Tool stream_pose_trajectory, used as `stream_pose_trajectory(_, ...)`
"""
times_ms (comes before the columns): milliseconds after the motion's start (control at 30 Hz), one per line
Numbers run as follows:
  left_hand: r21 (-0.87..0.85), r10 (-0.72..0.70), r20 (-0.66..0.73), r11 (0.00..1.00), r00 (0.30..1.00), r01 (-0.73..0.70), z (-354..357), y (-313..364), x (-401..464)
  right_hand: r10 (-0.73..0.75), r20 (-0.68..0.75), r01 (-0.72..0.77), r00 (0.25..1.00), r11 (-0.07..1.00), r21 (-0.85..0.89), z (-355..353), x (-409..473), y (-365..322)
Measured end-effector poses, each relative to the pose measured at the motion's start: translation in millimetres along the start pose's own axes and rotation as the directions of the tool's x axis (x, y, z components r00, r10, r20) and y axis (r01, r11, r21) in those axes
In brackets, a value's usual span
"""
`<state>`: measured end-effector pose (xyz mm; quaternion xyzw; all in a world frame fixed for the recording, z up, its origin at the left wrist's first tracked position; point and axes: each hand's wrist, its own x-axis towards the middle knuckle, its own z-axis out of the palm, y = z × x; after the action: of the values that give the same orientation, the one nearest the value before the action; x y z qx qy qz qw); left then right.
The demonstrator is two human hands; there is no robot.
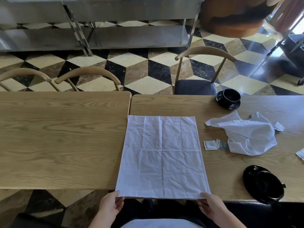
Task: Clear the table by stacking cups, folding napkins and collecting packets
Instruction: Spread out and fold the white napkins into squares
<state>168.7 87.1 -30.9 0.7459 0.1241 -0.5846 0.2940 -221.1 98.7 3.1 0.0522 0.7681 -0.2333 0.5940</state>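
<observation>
A white cloth napkin [162, 157] lies spread flat on the right-hand wooden table [230, 165], its near edge at the table's front. My left hand [111, 206] pinches its near left corner and my right hand [212, 207] pinches its near right corner. A second white napkin [250, 135] lies crumpled to the right. Small paper packets [213, 144] sit beside it, partly tucked under its edge. A black cup on a black saucer [229, 98] stands at the far edge. Another black cup and saucer [263, 183] sits near the front right.
A second wooden table [62, 137] adjoins on the left. Wooden chairs [204, 71] stand along the far side. A corner of something white [301, 153] shows at the right edge. Steel shelving stands beyond on a patterned floor.
</observation>
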Motion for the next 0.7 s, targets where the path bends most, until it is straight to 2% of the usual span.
stream_pose_trajectory(233, -0.015, -0.007, 0.028, 1.0, 1.0, 0.007, -2.8, 4.4, -1.7, 0.001, -0.01, -0.001, 1.0, 1.0, 0.017, 2.6, -1.5, 5.3)
stream_pose_trajectory(367, -0.109, 0.011, 0.081, 0.994, 0.997, -0.002, 11.2, 22.2, -12.1, -0.051, 0.0, 0.051, 0.999, 0.993, 0.105, 9.6, -7.6, -10.7)
stream_pose_trajectory(500, -0.202, 0.07, 0.162, 0.979, 0.984, -0.036, 39.0, 58.5, -30.1, -0.133, 0.018, 0.126, 0.991, 0.968, 0.217, 17.8, -14.6, -47.8)
stream_pose_trajectory(700, -0.233, 0.164, 0.283, 0.968, 0.945, -0.098, 92.0, 136.9, -42.0, -0.242, 0.069, 0.21, 0.968, 0.927, 0.311, 30.0, -11.3, -133.4)
